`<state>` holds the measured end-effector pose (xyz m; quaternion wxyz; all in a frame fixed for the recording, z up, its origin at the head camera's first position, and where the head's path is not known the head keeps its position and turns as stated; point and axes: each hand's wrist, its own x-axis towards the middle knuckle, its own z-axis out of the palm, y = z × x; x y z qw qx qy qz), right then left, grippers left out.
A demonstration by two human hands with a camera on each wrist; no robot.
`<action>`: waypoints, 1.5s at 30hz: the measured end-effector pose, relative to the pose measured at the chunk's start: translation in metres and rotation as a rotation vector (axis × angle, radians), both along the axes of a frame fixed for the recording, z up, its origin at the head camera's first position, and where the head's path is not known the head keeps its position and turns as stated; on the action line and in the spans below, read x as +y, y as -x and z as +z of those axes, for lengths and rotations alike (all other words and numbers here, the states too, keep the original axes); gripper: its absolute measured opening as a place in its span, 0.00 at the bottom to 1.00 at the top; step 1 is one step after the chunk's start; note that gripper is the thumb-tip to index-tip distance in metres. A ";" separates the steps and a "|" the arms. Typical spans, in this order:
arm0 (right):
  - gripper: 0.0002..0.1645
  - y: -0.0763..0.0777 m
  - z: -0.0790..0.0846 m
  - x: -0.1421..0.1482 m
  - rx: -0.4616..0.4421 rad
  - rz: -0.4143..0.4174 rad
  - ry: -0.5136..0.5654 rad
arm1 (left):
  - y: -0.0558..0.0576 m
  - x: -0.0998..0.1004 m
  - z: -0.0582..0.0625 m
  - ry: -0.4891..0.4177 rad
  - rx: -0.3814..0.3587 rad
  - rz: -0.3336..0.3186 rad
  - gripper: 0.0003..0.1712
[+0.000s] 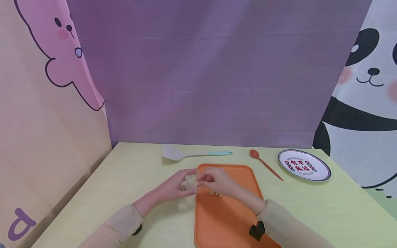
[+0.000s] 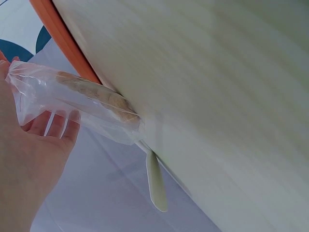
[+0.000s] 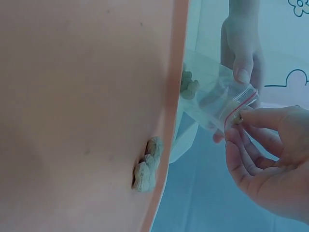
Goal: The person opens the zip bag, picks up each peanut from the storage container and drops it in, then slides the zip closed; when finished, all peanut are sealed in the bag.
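A clear zip bag [image 1: 190,182] with a red seal line holds peanuts [image 2: 99,94] at its lower end. My left hand [image 1: 172,186] grips the bag by its side, beside the left edge of the orange tray [image 1: 227,220]. At the bag's mouth, the thumb and fingers of my right hand [image 3: 275,154] pinch a small pale piece [image 3: 237,118] that looks like a peanut; the fingers cover most of it. Several unshelled peanuts [image 3: 147,166] lie on the tray near its edge, partly behind my right hand in the head view.
Behind the tray lies a spatula [image 1: 173,153] with a light blue handle. To the right are a red-brown spoon [image 1: 254,154] and a white plate [image 1: 288,162] with a dark rim and red lettering. A purple cloth [image 1: 211,86] hangs along the table's far edge.
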<state>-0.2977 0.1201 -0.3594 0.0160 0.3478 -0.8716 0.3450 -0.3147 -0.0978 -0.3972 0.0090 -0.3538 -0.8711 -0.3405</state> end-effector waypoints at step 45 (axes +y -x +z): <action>0.04 0.010 -0.019 0.052 0.001 -0.055 -0.074 | -0.002 0.002 -0.001 0.025 -0.004 -0.008 0.42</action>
